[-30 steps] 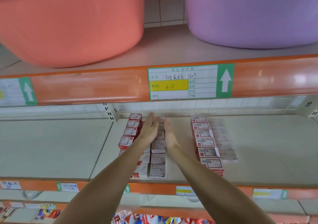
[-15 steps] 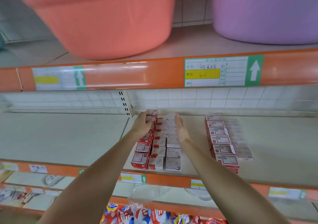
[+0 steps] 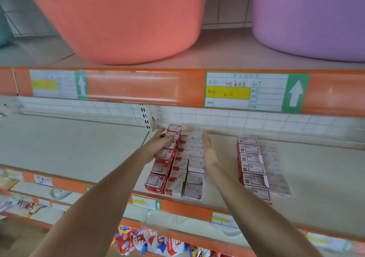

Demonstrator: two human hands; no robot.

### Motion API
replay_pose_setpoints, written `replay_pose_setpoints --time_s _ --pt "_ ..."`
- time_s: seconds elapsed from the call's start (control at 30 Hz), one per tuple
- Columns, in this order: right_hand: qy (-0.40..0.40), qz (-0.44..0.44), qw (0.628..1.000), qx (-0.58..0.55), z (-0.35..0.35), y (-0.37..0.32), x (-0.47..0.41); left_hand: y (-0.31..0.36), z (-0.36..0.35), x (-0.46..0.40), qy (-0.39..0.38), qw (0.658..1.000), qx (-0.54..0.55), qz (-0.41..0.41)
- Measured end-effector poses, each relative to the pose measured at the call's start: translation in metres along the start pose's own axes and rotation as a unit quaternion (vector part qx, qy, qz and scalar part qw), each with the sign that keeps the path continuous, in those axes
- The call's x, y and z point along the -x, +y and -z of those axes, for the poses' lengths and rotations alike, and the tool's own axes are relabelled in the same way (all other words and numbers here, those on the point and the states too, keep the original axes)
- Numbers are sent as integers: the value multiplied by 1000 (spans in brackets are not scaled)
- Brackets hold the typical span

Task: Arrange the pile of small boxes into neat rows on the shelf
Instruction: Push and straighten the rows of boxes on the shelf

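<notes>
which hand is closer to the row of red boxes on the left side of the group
Left. The left hand rests against the red box row; the right hand is beyond the white box rows.

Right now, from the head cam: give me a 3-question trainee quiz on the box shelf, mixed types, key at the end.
1. True or false: the left hand lies flat against the outer side of the red box row.
2. Multiple choice: the right hand is A) gripping a box, B) open, beside the white box row, C) on the price label.
3. Fill in: on the upper shelf, the tub left of the purple tub is ____.

Key: 1 true; 2 B; 3 orange.
</notes>
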State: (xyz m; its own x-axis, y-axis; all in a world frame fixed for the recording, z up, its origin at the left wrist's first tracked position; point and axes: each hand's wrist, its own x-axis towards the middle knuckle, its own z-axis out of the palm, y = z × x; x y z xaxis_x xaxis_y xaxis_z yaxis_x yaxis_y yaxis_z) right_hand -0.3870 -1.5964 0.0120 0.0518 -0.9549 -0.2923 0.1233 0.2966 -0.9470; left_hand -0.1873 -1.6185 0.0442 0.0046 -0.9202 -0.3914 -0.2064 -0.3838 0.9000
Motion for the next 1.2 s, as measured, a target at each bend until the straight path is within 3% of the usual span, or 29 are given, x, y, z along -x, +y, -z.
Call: replay_pose_setpoints --time_s 0.2,0.33,0.5,1.07,1.2 --pt "12 -2 1000 -20 -2 11 -10 -11 3 -8 -44 992 116 7" --pt "6 -47 998 -45 5 40 -46 -17 5 -11 -83 982 168 -2" --pt "24 -92 995 -36 4 39 -49 -29 0 -19 -71 970 234 -3" --pt "24 -85 996 -25 15 48 -62 -33 -1 -19 -59 971 232 -23" --pt "17 -63 998 -26 -2 11 -2 -30 4 -3 -106 970 214 -48"
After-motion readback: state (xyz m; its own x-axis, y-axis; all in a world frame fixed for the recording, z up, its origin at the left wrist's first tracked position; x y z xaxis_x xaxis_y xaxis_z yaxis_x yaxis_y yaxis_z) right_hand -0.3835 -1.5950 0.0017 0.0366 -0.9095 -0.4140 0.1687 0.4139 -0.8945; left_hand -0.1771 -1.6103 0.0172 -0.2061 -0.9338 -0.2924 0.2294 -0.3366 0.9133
